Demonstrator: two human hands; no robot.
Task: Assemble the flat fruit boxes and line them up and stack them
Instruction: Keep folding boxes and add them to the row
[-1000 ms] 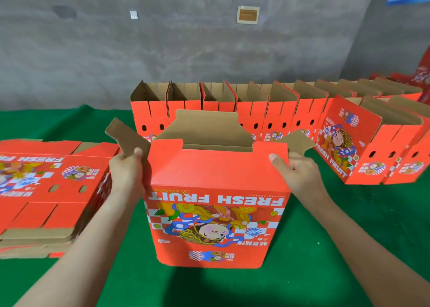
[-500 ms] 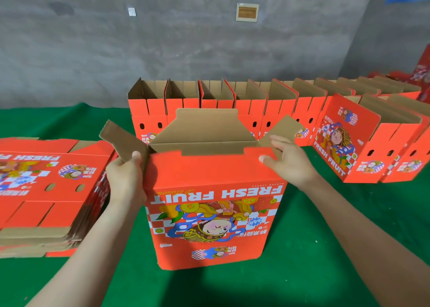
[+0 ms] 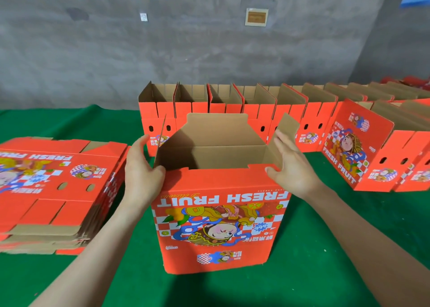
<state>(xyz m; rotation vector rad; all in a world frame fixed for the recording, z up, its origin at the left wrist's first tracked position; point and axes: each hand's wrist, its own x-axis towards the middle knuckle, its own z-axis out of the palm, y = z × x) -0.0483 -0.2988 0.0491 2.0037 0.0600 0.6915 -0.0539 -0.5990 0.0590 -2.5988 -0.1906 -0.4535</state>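
Box [image 3: 221, 190]: standing upright on the green cloth [image 3: 325, 260], between both hands.
Left hand [image 3: 142, 174]: pressing straight fingers against the left flap [image 3: 161, 144], thumb touching the front rim.
Right hand [image 3: 290, 167]: laying open fingers on the right flap [image 3: 287, 130].
Print: "FRESH FRUIT" reading upside down.
Inside: showing bare brown cardboard.
Surroundings: flat stack [image 3: 58, 185] lying left; assembled row [image 3: 232, 111] standing behind.

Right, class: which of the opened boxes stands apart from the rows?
The front box, nearest the camera: it stands alone on the green cloth, print upside down, while the other boxes sit packed in rows behind it.
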